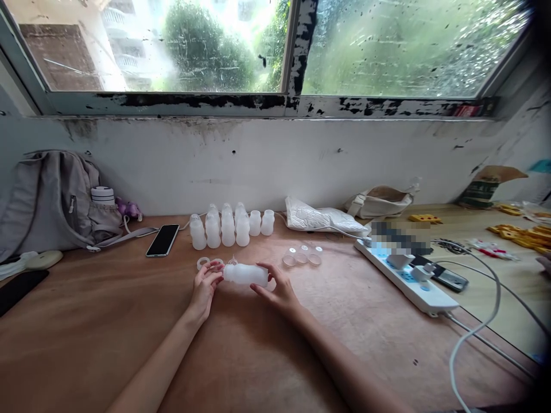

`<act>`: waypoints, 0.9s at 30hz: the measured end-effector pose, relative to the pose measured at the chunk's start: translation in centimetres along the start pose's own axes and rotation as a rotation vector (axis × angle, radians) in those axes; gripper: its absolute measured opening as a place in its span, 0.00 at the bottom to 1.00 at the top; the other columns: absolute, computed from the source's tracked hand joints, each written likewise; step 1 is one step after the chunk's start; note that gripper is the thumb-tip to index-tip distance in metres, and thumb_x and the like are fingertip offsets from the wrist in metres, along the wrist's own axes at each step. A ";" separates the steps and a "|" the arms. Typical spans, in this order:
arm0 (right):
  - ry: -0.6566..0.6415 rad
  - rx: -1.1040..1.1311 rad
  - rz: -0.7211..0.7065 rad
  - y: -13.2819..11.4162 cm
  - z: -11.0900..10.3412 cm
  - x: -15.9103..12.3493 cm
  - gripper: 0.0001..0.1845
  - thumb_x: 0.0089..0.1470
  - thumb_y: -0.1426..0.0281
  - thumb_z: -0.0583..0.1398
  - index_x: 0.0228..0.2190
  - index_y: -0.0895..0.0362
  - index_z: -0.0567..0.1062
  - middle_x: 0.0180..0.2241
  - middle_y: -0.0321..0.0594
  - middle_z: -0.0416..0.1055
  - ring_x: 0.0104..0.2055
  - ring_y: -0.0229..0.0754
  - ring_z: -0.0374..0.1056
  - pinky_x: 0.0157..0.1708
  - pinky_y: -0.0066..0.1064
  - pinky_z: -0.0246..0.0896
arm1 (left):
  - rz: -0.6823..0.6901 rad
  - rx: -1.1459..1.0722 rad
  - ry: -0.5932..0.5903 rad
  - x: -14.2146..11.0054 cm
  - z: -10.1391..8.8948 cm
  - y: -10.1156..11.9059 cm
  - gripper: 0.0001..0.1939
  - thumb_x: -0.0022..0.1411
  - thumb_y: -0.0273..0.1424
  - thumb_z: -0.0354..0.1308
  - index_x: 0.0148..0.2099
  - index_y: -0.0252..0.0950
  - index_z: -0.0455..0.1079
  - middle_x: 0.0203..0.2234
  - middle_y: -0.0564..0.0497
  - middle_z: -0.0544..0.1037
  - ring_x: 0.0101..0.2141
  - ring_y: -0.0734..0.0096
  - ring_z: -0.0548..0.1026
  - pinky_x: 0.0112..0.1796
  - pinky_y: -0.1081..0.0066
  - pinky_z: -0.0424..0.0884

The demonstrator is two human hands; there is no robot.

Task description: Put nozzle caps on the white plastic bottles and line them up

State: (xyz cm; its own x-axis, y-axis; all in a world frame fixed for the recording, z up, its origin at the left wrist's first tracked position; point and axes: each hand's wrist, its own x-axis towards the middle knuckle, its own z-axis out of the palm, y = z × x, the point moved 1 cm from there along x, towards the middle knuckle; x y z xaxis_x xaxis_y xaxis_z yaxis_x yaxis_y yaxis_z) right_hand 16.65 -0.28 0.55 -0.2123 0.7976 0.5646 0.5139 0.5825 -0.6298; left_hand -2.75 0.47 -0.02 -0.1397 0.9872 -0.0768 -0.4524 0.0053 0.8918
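A small white translucent bottle [245,275] lies on its side between both hands, just above the brown wooden table [107,332]. My right hand [279,289] is wrapped round its body from the right. My left hand [205,287] pinches the neck end on the left. Two loose rings [209,263] lie just behind the left hand. Several upright white bottles [230,226] stand in a cluster farther back. A few clear round caps [302,256] lie to the right of the held bottle.
A black phone [162,240] lies left of the bottles, beside a grey backpack [51,201]. A white power strip [407,278] with plugs and cables runs along the right. A white plastic bag [321,218] and a beige pouch [381,202] sit by the wall.
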 end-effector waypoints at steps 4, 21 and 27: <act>0.009 0.024 -0.013 0.1 0.1 0.0 0.23 0.44 0.68 0.61 0.43 0.54 0.63 0.40 0.42 0.67 0.39 0.43 0.64 0.33 0.32 0.61 | -0.016 0.084 0.018 0.0 0.0 0.0 0.15 0.45 0.34 0.61 0.37 0.34 0.68 0.31 0.50 0.73 0.29 0.75 0.71 0.28 0.77 0.63; -0.093 0.265 0.349 0.2 0.2 0.1 0.15 0.46 0.58 0.57 0.32 0.57 0.68 0.24 0.36 0.68 0.21 0.36 0.65 0.17 0.26 0.61 | 0.029 0.053 -0.048 -0.2 0.2 0.2 0.20 0.42 0.32 0.64 0.40 0.34 0.66 0.29 0.50 0.74 0.32 0.72 0.72 0.36 0.75 0.65; -0.101 0.457 0.512 0.3 0.5 0.2 0.16 0.48 0.56 0.54 0.30 0.58 0.67 0.20 0.35 0.66 0.16 0.34 0.63 0.11 0.23 0.58 | 0.002 0.007 -0.097 -0.8 1.0 0.3 0.17 0.47 0.35 0.61 0.40 0.36 0.67 0.34 0.49 0.74 0.35 0.71 0.72 0.39 0.73 0.65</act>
State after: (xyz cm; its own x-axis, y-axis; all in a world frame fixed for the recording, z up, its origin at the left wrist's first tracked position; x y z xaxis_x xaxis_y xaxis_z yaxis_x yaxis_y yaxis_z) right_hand 16.33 0.12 0.23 -0.1245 0.9874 0.0977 0.1731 0.1186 -0.9777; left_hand -1.93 -0.15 0.71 -0.0544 0.9980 -0.0314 -0.4456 0.0039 0.8952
